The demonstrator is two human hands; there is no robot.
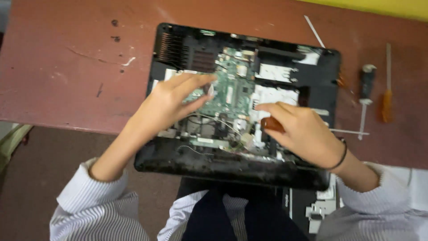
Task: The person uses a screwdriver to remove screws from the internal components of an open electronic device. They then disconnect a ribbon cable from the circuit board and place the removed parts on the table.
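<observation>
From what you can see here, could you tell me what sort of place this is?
Probably a small electronics repair bench. An opened laptop with its green circuit board bared lies on a worn reddish table, and two screwdrivers lie beside it. The right hand holds a brown-handled tool over the board.

Screwdriver (273, 124) tip hidden under right hand (303, 131); whole view motion-blurred

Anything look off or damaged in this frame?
Yes. The opened laptop overhangs the table's near edge, partly unsupported. Loose wires lie across the exposed board. The tabletop is scratched and stained. No spill visible.
</observation>
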